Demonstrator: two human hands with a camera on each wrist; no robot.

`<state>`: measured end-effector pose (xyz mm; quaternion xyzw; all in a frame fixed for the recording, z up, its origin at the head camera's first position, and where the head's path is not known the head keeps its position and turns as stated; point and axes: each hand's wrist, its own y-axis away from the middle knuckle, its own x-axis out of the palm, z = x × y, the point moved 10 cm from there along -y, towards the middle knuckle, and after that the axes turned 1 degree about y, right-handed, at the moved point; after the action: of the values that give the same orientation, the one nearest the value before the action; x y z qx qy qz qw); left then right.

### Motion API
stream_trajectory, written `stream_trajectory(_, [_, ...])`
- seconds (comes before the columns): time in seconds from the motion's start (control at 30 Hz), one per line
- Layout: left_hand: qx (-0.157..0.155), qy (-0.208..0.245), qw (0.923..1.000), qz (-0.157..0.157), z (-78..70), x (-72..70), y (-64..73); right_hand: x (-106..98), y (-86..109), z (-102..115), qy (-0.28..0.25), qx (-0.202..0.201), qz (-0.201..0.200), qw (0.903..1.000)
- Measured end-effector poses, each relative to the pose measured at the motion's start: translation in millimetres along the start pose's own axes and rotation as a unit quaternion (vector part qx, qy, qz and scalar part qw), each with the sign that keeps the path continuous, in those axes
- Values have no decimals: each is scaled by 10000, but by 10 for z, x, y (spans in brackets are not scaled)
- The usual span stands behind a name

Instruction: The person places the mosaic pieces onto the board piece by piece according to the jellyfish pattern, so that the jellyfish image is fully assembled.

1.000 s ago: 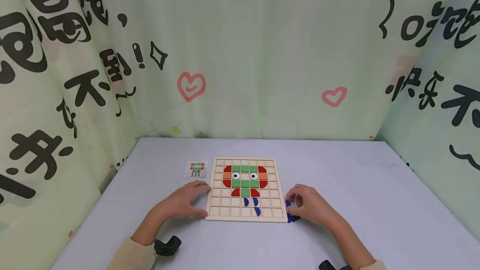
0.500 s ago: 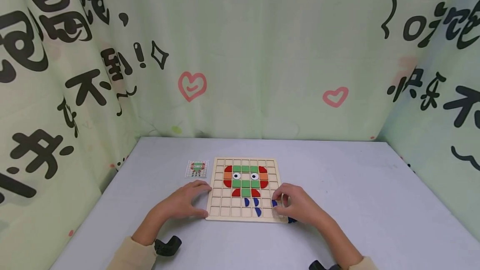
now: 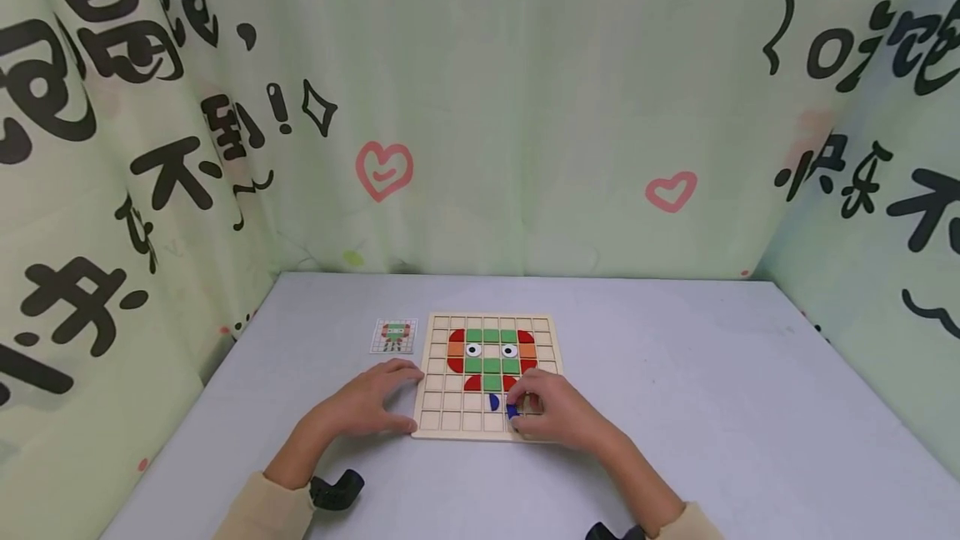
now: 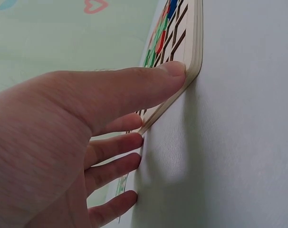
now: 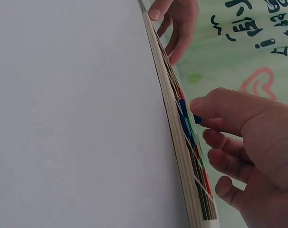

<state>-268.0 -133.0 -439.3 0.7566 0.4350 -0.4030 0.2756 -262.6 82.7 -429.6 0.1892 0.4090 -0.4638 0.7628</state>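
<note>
A square wooden grid board (image 3: 448, 422) lies on the table, holding green, red, orange and blue pieces and two eye pieces. My left hand (image 3: 371, 400) steadies its left side. The left thumb (image 4: 172, 73) touches the near corner, and the other fingers spread along the edge. Over the lower middle of the board, my right hand (image 3: 558, 411) pinches a small blue piece (image 5: 197, 119) between thumb and index finger. Blue half-round pieces sit in the grid just below it, one of them (image 3: 493, 402) to the left of the fingertips. The right hand covers the board's lower right cells.
A small picture card (image 3: 393, 337) with a similar coloured figure lies left of the board's far corner. White table (image 3: 675, 373) surrounds the board, and a printed pale green curtain (image 3: 465, 107) stands behind and at both sides.
From beside the board's right edge, my right hand has picked up a blue piece and carried it left over the lower middle cells. The left hand stays put.
</note>
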Motion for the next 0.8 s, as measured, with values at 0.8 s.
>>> stream_trajectory(0.8, [-146, 2, 9999, 24, 27, 14, 1, 93, -44, 126, 36, -38, 105, 9999])
